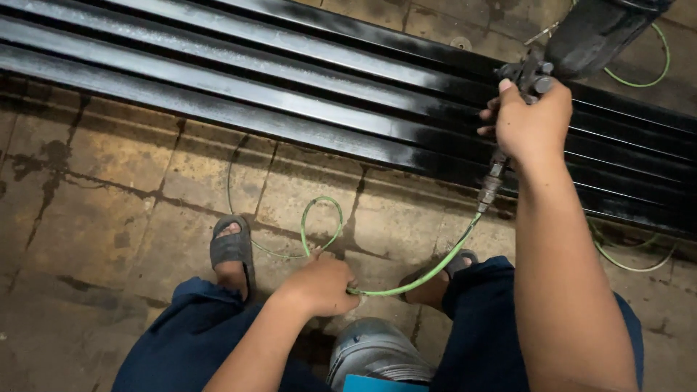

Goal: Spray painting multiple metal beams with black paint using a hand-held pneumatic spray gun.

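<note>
The right hand [534, 123] is clenched around the grip of a dark metal spray gun [528, 76], held out over a run of long black steel bars [290, 94] that lie side by side on the floor [94, 210]. The gun's dark cup [592, 33] rises toward the upper right edge of view. A metal fitting [489, 185] hangs below the grip, just under the wrist, and a green hose [428, 272] is joined to it.

The hose sags from the fitting down and to the left into the left hand [323, 287], which is closed around it low between the knees. Beyond that hand the hose forms a loop [323, 218] lying on the floor. More green hose shows at the right, behind the cup and near the bars' lower edge.

The bars carry a wet, glossy black coat; the portion nearest the gun looks duller. The floor is stained, cracked concrete paving.

The person wears dark blue trousers [189, 334] and grey sandals; the left sandal [232, 247] is plainly seen, the other is partly hidden behind the hose. A grey rounded object [377, 352] sits at the bottom edge; its kind cannot be told.
</note>
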